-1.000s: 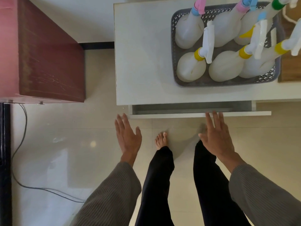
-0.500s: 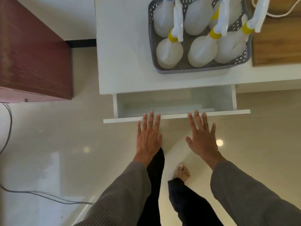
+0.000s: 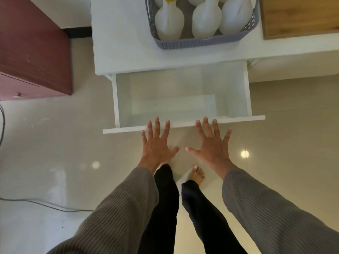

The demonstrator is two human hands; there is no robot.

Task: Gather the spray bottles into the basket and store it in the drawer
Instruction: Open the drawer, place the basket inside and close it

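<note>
A grey perforated basket (image 3: 200, 43) stands on the white tabletop (image 3: 121, 39) at the top of the view, holding several white spray bottles (image 3: 169, 21); their tops are cut off by the frame. Below the table edge, a white drawer (image 3: 183, 124) is pulled far out and shows a bare white inside. My left hand (image 3: 157, 145) and my right hand (image 3: 212, 145) are spread flat, palms down, fingertips over the drawer's front panel. Neither hand holds anything.
A dark red cabinet (image 3: 33, 52) stands to the left of the table. A wooden board (image 3: 300, 17) lies on the table right of the basket. A black cable (image 3: 45, 205) runs across the glossy tiled floor at lower left. My legs and bare feet are below the hands.
The drawer has slid from nearly closed to far out. Both hands came together at its front panel, and the view shifted so the basket sits higher in frame.
</note>
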